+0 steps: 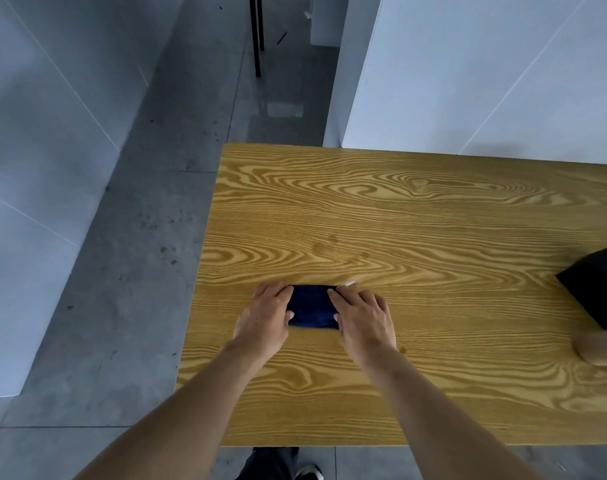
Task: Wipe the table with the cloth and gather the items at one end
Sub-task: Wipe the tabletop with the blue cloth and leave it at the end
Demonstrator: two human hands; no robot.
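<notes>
**A:** What does the head view show?

**B:** A folded dark blue cloth (311, 307) lies flat on the wooden surface (416, 209), just below the middle of the frame and near the surface's left end. The left hand (265, 318) presses on its left edge with fingers laid fairly straight over the fabric. The right hand (362, 320) presses on its right edge the same way. Neither hand is bunching or pinching the cloth as far as I can see; both are flat and open on it.

**A:** Anything else on the surface?

**B:** At the right edge of the frame there's a black object (596, 289), cut off by the border, so I can't say what it is. Just below it sits something pale and rounded (601, 348), blurred and also cut off. Above the cloth, toward the centre, there are a few faint round marks (324, 247) in the wood grain, possibly damp spots or stains.

**A:** So how should the wiping be done well?

**B:** My judgement: keep both palms spread so the pad stays folded and flat, and push with even pressure in long overlapping passes along the grain. Take in those marks above the cloth. Work from the left end toward the right, and lift the items at the right edge rather than shoving the cloth into them. Grey floor (122, 271) lies just left of the surface, so stop short of the edge.
</notes>
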